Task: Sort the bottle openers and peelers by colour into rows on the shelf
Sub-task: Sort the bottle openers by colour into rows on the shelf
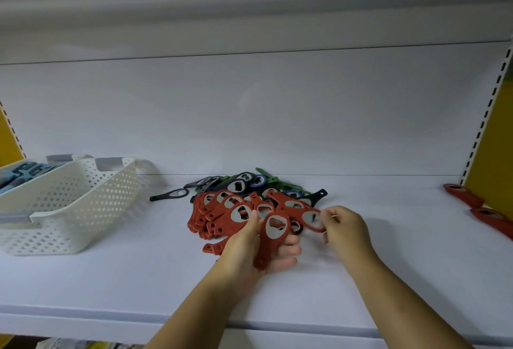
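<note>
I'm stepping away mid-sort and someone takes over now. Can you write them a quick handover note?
Left hand grips a red opener, maybe a stack.
Right hand pinches a second red opener at the pile's edge.
The mixed pile sits in the middle of the shelf: reds in front, black, green and blue behind.
Done: a few red openers laid at its right end.
The white basket at left holds blue items.
Left: the remaining reds, then the other colours.

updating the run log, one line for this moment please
left hand: holds red opener | right hand: pinches second red opener | mixed pile: shelf centre | red row: shelf right | white basket: left
</note>
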